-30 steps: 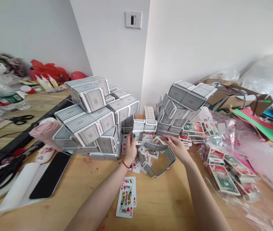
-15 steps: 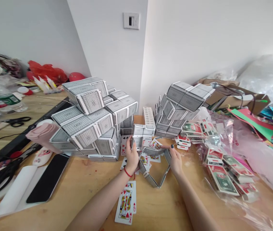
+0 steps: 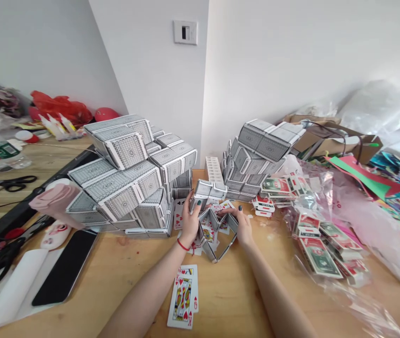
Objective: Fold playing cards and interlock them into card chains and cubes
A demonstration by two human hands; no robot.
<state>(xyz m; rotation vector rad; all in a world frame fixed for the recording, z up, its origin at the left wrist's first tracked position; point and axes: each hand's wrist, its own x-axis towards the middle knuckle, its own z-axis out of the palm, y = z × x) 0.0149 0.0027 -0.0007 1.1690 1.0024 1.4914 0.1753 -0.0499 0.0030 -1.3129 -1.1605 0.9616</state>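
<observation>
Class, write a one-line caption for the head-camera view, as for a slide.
Left hand and right hand flank an angular card loop, with grey-patterned blocks stacked behind.

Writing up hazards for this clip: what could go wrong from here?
1. The card frame sits between the left hand and right hand, its far side bent inward; squeezing harder might crease it or pop a joint.
2. The left hand is right by the small card block, so a slip could knock it.
3. Loose cards show through the frame's opening; dragging the frame might scatter them.
</observation>
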